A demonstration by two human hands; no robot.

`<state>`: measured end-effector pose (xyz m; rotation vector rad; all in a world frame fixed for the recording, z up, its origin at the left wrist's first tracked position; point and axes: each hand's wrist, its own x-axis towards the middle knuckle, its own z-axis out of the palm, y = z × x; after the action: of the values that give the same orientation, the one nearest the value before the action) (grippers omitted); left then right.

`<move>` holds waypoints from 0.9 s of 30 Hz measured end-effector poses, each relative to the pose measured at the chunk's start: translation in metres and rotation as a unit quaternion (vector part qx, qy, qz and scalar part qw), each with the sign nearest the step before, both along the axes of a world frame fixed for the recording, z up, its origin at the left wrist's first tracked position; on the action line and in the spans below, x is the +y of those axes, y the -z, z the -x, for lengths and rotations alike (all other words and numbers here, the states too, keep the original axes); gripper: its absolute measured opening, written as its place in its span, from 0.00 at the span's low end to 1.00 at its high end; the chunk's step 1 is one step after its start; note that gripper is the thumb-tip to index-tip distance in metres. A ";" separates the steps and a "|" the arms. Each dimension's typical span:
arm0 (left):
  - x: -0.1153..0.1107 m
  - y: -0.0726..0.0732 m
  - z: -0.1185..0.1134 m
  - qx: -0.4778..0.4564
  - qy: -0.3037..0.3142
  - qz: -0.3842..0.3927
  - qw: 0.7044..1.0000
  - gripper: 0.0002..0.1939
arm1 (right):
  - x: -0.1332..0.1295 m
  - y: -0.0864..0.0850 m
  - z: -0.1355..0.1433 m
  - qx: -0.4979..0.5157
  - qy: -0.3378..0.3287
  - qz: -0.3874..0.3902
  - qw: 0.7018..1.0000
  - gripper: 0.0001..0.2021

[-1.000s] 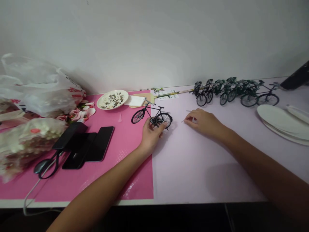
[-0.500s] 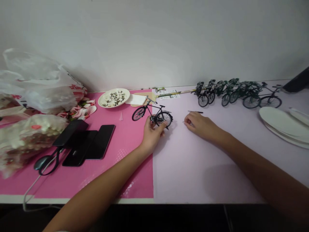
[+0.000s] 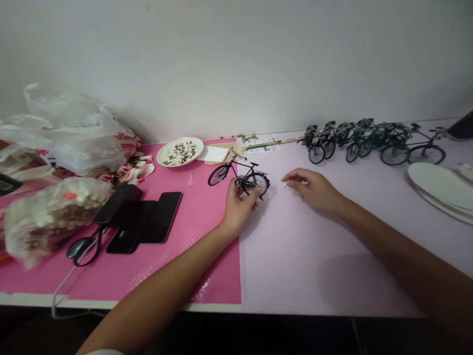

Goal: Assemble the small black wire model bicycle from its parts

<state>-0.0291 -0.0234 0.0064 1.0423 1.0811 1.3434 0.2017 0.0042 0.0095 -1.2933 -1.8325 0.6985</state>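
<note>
A small black model bicycle (image 3: 254, 172) is in my left hand (image 3: 238, 202), gripped by its rear wheel and lower frame. The thumb lies over the wheel, and the handlebar points up and to the left. To the right, my right hand (image 3: 312, 190) is over the pale sheet with thumb and forefinger parted, nothing visible between them. A tiny piece (image 3: 285, 187) is by its fingertips, too small to name. A plate of small dark and pale parts (image 3: 161, 160) stands at the back left.
Several model bicycles (image 3: 394, 153) line the wall at the right, beside stacked white plates (image 3: 443, 183). Leftward are a phone (image 3: 164, 217), a black box-like device (image 3: 118, 204) with cable, artificial flowers (image 3: 135, 171) and plastic bags (image 3: 74, 135). A white pad (image 3: 214, 153) lies behind.
My right hand's fingers have spread apart from a pinch. A thin black stick seen behind that hand earlier no longer shows. The left hand still holds the bicycle; the view has shifted slightly.
</note>
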 end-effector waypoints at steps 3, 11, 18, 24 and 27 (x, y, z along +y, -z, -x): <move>-0.001 -0.001 -0.001 0.005 0.005 0.001 1.000 0.27 | -0.003 0.005 0.008 0.078 -0.008 0.070 0.994 0.15; -0.001 -0.001 0.000 0.010 -0.014 0.009 1.000 0.26 | -0.011 0.020 0.031 0.207 -0.019 0.099 0.973 0.21; 0.000 -0.002 0.000 0.015 -0.024 0.007 1.000 0.24 | -0.012 0.022 0.033 0.242 -0.017 0.066 0.968 0.17; 0.000 -0.004 0.001 -0.003 -0.007 0.025 1.000 0.24 | -0.012 0.022 0.033 0.299 0.020 0.106 0.948 0.18; 0.001 -0.005 0.002 -0.008 -0.006 0.032 0.999 0.24 | -0.013 0.023 0.035 0.302 0.027 0.100 0.948 0.18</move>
<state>-0.0309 -0.0224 0.0111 0.9790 1.1132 1.3167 0.1670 -0.0084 -0.0132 -1.0860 -1.2469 1.1279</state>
